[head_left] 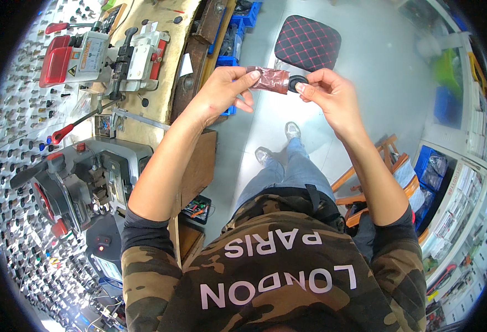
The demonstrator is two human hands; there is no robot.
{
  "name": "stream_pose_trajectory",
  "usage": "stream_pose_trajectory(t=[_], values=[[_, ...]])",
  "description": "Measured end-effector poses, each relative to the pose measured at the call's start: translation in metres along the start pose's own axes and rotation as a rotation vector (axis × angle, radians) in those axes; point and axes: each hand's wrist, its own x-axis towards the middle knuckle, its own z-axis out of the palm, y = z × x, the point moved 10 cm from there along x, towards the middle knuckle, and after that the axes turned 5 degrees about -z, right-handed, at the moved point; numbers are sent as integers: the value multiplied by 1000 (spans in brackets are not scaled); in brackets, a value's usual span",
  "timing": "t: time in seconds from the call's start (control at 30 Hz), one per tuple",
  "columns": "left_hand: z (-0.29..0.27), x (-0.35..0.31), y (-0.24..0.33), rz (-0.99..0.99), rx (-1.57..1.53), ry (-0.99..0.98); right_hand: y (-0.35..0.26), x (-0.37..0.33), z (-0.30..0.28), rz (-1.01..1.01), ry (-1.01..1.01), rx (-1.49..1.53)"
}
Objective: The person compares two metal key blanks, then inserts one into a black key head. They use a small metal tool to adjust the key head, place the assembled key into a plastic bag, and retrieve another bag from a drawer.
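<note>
My left hand [221,93] pinches one end of a shiny reddish-brown plastic pouch [274,81] between thumb and fingers, with its other fingers partly spread below. At the pouch's right end sits a small black rounded piece [297,82] that looks like a key head. My right hand [332,97] grips this piece between thumb and fingertips. Whether part of it lies inside the pouch cannot be made out. Both hands are raised in front of me, above the floor and just right of the workbench.
On the workbench [157,110] at left stand a red and white key-cutting machine [88,58] and a grey one [88,185]. Many keys hang on the left wall. A black cushioned stool [308,43] stands ahead. A wooden chair [390,160] and glass cabinet [459,193] are at right.
</note>
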Motion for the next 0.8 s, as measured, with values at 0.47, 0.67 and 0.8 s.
stream_pose_trajectory(t=[0.47,0.67,0.8], values=[[-20,0,-2,30,-194,124,6,4,4,57,25,83],[-18,3,-2,3,-191,143,8,4,9,34,-28,50],[-18,5,-1,-2,-163,138,15,4,8,138,-55,119]])
